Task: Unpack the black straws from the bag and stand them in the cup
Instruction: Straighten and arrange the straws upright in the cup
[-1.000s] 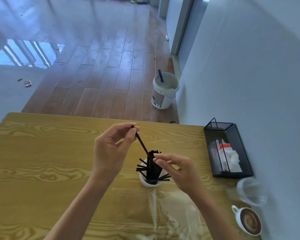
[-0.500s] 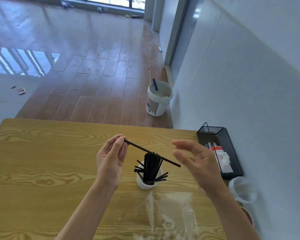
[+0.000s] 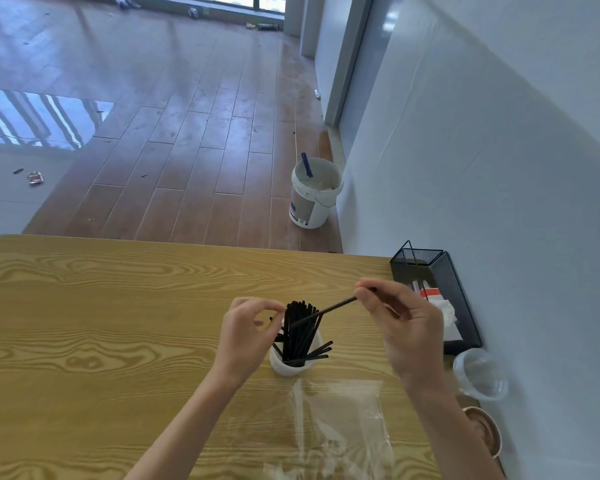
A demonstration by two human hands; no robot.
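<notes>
head: thin black straws (image 3: 300, 332) bunched upright.

Black straws (image 3: 300, 332) upright in white cup (image 3: 291, 367); clear bag (image 3: 340, 427) flat nearby.

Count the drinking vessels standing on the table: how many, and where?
3: the white cup holding straws at centre, a clear plastic cup by the wall, and a coffee cup at the table's right edge, partly hidden.

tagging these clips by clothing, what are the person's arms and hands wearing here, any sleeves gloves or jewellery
Nothing is worn as far as the view reaches. Both forearms enter from the bottom edge bare, with no sleeve in sight. The left hand and the right hand are ungloved, and no ring, watch, bracelet or marking shows on the fingers or wrists. The nails look short and unpainted.
</notes>
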